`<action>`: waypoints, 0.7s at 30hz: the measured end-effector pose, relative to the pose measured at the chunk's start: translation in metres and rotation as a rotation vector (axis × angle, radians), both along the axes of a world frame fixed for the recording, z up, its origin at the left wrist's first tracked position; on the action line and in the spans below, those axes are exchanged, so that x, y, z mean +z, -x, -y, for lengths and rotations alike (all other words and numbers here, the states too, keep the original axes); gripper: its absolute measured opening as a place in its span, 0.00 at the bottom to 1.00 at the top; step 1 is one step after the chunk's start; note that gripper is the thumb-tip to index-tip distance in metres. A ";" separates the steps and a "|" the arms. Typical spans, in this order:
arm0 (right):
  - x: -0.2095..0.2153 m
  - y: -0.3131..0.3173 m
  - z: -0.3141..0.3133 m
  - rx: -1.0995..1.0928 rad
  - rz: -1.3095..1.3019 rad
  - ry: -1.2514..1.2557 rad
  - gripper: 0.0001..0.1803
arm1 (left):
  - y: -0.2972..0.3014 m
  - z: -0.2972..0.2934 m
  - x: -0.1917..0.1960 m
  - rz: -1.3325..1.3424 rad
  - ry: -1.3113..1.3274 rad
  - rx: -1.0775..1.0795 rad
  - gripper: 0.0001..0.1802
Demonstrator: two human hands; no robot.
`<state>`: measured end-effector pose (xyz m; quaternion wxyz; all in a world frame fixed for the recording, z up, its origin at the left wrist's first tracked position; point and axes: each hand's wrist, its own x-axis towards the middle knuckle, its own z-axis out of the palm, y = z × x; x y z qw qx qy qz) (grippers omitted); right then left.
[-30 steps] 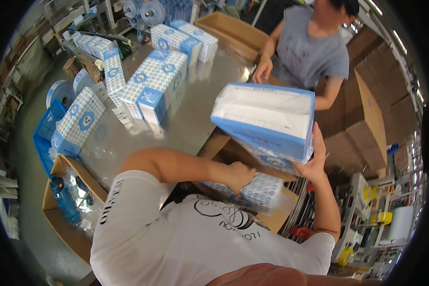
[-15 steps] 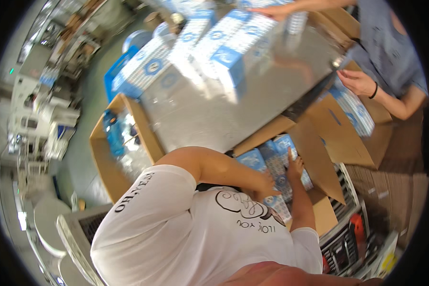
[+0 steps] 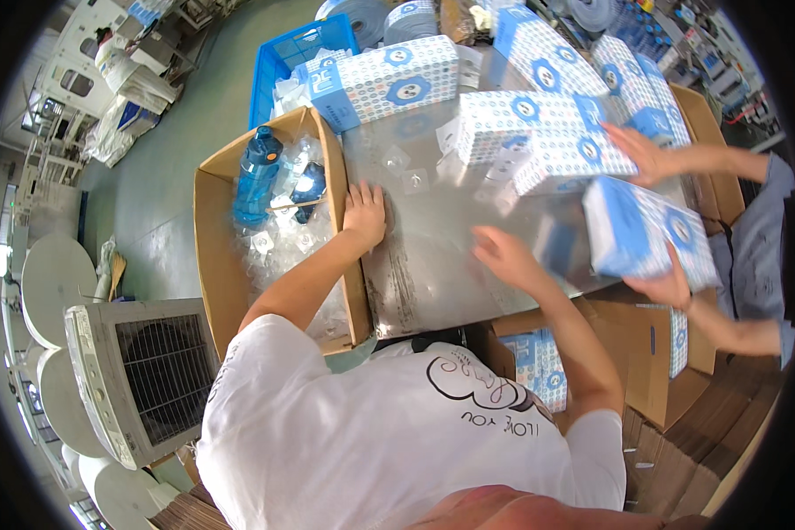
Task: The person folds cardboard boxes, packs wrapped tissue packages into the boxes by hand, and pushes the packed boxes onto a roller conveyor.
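Head view: both of our hands are now out over the metal table [image 3: 433,265] and empty, where half a second ago the right one was down among the packs in the carton [image 3: 539,362] by our right hip. Left hand [image 3: 365,215] lies flat, fingers spread, on the table's left edge, just beside the cardboard box [image 3: 216,256] of clear plastic pieces and the blue bottle [image 3: 258,175]; it grips nothing. Right hand [image 3: 503,256] hovers open above the table's middle, somewhat blurred, holding nothing. Nearest to it is a blue-and-white dotted pack [image 3: 645,231], held at the table's right edge by a co-worker's hand [image 3: 667,287] from below. The co-worker's other hand [image 3: 645,152] rests on the stacked packs [image 3: 548,132] along the far edge. We judge the last pack is stowed and the right hand is free for another. The carton sits below the table's near edge, blue packs visible inside.
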<state>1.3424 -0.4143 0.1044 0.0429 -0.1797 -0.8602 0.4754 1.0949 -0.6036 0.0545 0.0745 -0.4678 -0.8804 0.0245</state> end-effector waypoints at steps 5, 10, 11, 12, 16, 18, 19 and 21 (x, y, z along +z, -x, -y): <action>-0.036 0.173 0.012 0.089 -0.135 -0.522 0.34 | 0.017 -0.017 -0.002 0.368 0.116 -0.090 0.17; -0.088 0.193 0.010 0.078 -0.281 -0.783 0.31 | 0.070 -0.029 0.019 0.544 -0.369 0.188 0.10; -0.095 0.181 0.008 0.121 -0.297 -0.779 0.27 | 0.092 -0.036 0.022 0.627 -0.433 0.248 0.10; -0.101 0.166 0.006 0.162 -0.312 -0.777 0.23 | 0.109 -0.047 0.025 0.661 -0.365 0.309 0.13; -0.100 0.084 0.005 0.039 -0.133 -0.654 0.17 | 0.143 -0.092 0.031 0.301 0.088 0.190 0.19; -0.091 0.065 0.002 -0.036 -0.026 -0.597 0.17 | 0.164 -0.105 0.004 0.215 0.243 0.170 0.23; -0.087 0.059 0.000 -0.123 -0.097 -0.546 0.15 | 0.175 -0.103 -0.020 0.182 0.229 0.183 0.24; -0.087 0.044 -0.003 -0.269 -0.133 -0.506 0.13 | 0.172 -0.115 -0.006 0.276 0.297 0.179 0.21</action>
